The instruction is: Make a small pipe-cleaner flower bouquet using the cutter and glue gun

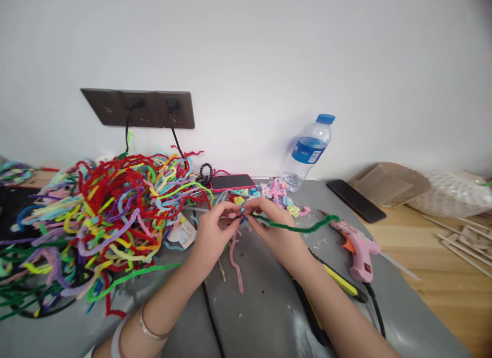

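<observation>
A fuzzy green pipe cleaner (303, 227) is showing beside a pink plastic glue gun (355, 247) with an orange trigger; the tangled pile of pipe cleaners (111, 214) is mixing red, yellow, purple, blue.

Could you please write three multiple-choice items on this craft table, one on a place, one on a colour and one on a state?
1. Where does the glue gun lie?
A. right of the hands
B. on the pipe cleaner pile
C. by the sockets

2. What colour is the bottle cap?
A. red
B. blue
C. white

3. How is the green pipe cleaner held?
A. lying untouched
B. pinched at one end between both hands
C. wound round the bottle

Answers: A, it rests on the grey mat to the right; B, the cap is blue; B, left hand and right hand meet at its end.
</observation>
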Tool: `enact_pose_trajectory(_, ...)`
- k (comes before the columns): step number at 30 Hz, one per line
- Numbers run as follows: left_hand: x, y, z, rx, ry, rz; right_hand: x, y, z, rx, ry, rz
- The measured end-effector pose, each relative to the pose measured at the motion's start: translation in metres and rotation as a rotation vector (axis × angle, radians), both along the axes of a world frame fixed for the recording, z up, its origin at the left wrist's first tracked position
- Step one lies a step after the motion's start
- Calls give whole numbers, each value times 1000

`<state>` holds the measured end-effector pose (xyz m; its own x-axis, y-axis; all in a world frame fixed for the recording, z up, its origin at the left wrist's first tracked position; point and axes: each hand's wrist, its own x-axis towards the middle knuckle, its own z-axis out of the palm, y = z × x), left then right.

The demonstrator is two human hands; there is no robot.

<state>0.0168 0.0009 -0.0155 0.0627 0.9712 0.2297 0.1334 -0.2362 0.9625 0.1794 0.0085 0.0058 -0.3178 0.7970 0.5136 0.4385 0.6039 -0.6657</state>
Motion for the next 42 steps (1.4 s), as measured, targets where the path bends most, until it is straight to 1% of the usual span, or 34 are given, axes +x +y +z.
enact_pose_trajectory(7, 0, 0, 3, 25, 45, 25, 0, -1, 1, 47, -29, -1)
enact_pose_trajectory(12, 0, 0, 4, 24, 33, 21, 0, -1, 1, 28, -19, 16)
enact_pose_trajectory(22, -1, 2, -1, -7, -4, 4, 2, 1, -1, -35, -11, 45)
enact_pose_trajectory(30, 0, 0, 3, 4, 12, 2, 1, 0, 1, -21, -13, 46)
enact_pose_trajectory(32, 0, 0, 4, 7, 12, 7, 1, 0, 2, 5, -1, 33)
enact_pose_trajectory(37, -2, 1, 4, 46, 40, 40, 2, 2, 1, 38, 58, -54)
enact_pose_trajectory(42, -2, 2, 3, 25, 7, 49, 2, 3, -1, -55, 93, -93)
